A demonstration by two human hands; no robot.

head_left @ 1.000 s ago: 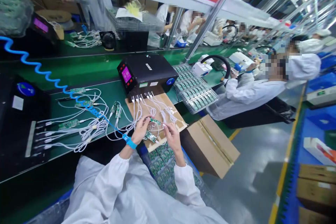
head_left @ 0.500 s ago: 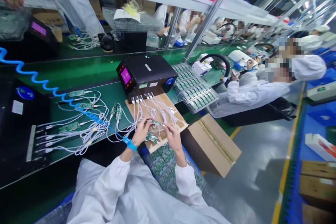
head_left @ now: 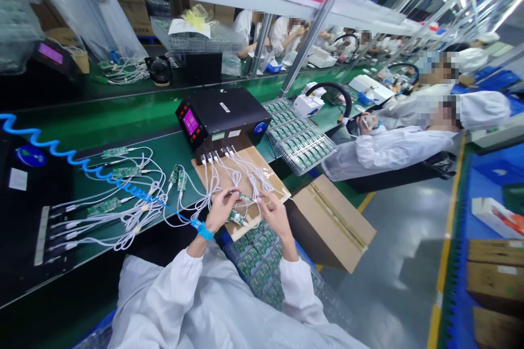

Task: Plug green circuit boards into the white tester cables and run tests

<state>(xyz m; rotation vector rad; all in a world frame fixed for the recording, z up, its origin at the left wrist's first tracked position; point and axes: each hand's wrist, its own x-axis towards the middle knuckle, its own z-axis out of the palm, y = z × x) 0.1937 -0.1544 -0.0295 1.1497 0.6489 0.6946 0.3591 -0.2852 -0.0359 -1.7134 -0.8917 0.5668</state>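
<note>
Over the cardboard [head_left: 224, 177], left hand [head_left: 222, 211] pinches a circuit board [head_left: 245, 197] — right hand [head_left: 275, 216], grip unclear.

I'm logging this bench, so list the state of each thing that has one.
Held board: pinched in the left grip
Right grip: at the board's end, hold unclear
Black unit: powered, screen lit
White cables: several plugged into its front
Blue wrist strap: worn
Cardboard box: closed, taped
Tray beside the unit: loaded

Left hand [head_left: 221, 211] near right hand [head_left: 277, 217], seemingly half-curled
</note>
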